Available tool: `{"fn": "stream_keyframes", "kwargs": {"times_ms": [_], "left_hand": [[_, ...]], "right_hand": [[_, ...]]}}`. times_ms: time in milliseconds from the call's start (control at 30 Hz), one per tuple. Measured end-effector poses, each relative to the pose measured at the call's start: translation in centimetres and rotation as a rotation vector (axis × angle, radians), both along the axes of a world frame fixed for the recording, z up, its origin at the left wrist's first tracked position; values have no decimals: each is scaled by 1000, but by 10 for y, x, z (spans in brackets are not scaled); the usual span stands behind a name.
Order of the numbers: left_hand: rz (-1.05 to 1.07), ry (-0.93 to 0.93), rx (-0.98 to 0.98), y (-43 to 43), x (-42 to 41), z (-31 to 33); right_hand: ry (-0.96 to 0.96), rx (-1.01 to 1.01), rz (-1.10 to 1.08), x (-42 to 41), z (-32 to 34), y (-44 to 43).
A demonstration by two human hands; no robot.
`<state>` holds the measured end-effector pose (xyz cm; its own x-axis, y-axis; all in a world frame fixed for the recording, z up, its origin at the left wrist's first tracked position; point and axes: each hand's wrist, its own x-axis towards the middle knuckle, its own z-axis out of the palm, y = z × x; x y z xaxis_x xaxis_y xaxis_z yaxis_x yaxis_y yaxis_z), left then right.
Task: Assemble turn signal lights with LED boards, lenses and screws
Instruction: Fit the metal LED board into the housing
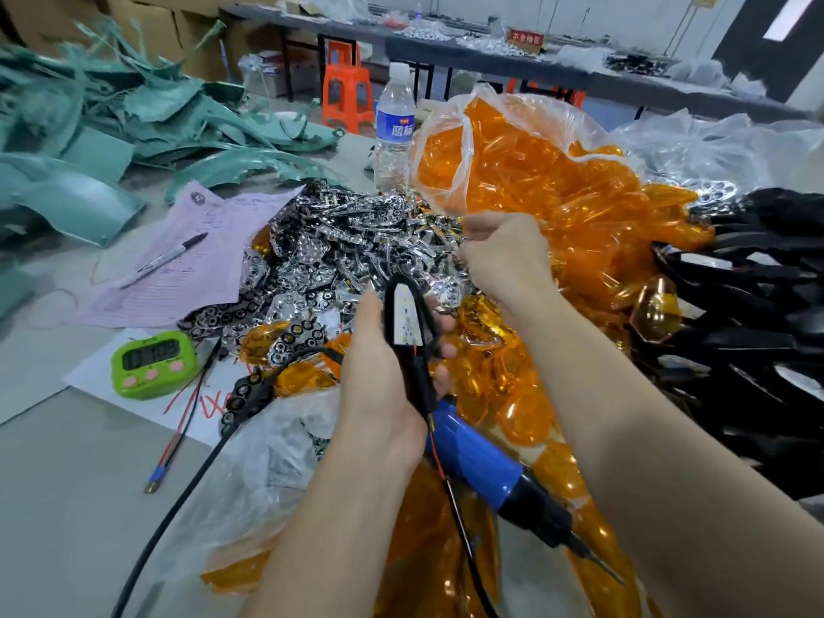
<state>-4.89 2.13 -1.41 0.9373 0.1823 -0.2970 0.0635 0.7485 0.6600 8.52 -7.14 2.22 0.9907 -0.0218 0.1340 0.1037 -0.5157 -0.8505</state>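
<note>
The left hand (379,376) is raised above the table, fingers wrapped round a black signal housing (412,372). The right hand (504,256) reaches further out, fingers curled at the edge of the chrome reflector pile (356,234); I cannot tell what it grips. The 2 hands are apart. A white LED board (408,316) sits in the housing, with thin wires trailing below. A blue screwdriver (472,452) lies between the forearms on orange lenses (557,194). A green timer (154,363) and a water bottle (394,127) stand nearby.
</note>
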Motion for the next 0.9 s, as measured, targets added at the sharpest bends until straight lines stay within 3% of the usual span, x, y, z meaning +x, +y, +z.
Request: {"fn": "stream_keyframes", "kwargs": {"times_ms": [133,233,300,367,433,633,767,900], "left_hand": [[127,-14,167,2,2,-5],[184,29,189,7,6,-6],[226,70,172,12,9,-8],[264,97,172,15,12,-10],[286,111,187,16,13,-12],[312,77,251,14,10,-9],[391,79,351,21,8,-8],[467,85,373,32,6,-7]], "right_hand": [[17,-272,411,6,0,39],[39,-609,611,14,-9,61],[12,-939,700,17,-14,72],[-78,-1096,707,19,-17,78],[-133,-1091,657,20,-18,80],[-78,-694,365,21,-23,62],[57,-292,658,5,-13,67],[200,-429,805,-11,-14,92]]}}
